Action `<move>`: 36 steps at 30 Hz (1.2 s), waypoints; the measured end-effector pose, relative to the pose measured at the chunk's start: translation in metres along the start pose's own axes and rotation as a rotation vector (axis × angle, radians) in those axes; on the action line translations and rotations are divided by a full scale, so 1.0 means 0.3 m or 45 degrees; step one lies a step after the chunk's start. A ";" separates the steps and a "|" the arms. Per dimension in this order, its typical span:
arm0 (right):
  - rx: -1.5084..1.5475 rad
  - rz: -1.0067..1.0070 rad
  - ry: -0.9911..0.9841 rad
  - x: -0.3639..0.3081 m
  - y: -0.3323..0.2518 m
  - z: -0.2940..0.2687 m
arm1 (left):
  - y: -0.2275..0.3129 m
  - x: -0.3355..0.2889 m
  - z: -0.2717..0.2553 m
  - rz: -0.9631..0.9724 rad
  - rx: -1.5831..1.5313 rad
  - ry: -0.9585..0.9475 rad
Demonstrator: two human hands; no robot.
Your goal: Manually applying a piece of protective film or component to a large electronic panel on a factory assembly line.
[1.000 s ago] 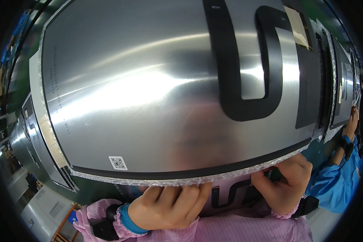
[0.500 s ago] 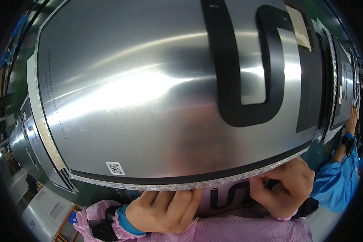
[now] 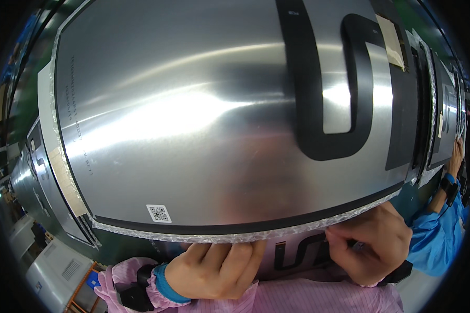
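Note:
A large brushed-metal panel (image 3: 193, 167) with a black U-shaped strip (image 3: 310, 120) fills the middle of the view. It has a dark border and a small square code label (image 3: 158, 213) near its front left corner. Clear bubble wrap (image 3: 193, 238) shows along the front edge beneath it. My left hand (image 3: 214, 268) is closed at this edge, its fingertips hidden under the wrap. To the right, my right hand (image 3: 373, 242) has its fingers curled and pinched at the same edge. The tips of both hands are partly hidden, and the wrap lies against them.
Another panel (image 3: 52, 172) lies at the left, with cardboard at its edge. More wrapped panels (image 3: 444, 115) stand at the right, where a co-worker's hand (image 3: 457, 156) and blue sleeve (image 3: 436, 235) reach in. A white machine (image 3: 62, 268) sits lower left.
The metal panel has shifted slightly to the right over the bubble wrap, its label moving along with it. Both hands have moved a little to the right and remain at the front edge.

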State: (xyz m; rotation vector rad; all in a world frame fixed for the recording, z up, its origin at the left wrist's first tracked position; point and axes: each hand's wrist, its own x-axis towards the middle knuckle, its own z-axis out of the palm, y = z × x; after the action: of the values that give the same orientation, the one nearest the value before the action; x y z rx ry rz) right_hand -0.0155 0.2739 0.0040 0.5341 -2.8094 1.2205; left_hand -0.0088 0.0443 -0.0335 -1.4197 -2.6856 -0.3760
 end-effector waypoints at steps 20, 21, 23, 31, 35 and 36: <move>-0.195 0.437 0.121 -0.037 0.005 0.040 | 0.004 0.011 0.003 0.020 0.030 -0.047; -0.195 0.425 0.118 -0.037 0.006 0.039 | 0.004 0.011 0.004 0.019 0.029 -0.036; -0.183 0.435 0.080 -0.044 0.008 0.026 | 0.007 0.014 -0.004 0.014 0.034 -0.056; -0.200 0.435 0.061 -0.050 0.006 0.021 | 0.020 0.026 -0.004 0.005 0.083 -0.065; -0.178 0.443 0.041 -0.048 0.014 0.025 | 0.016 0.027 0.004 0.007 0.085 -0.062; -0.158 0.436 0.045 -0.047 0.015 0.024 | 0.015 0.028 0.002 0.017 0.093 -0.062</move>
State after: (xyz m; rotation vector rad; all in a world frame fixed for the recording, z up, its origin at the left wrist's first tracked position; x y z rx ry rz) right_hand -0.0029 0.2760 -0.0064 0.0230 -3.0043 1.0727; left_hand -0.0098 0.0538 -0.0318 -1.4445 -2.6962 -0.2421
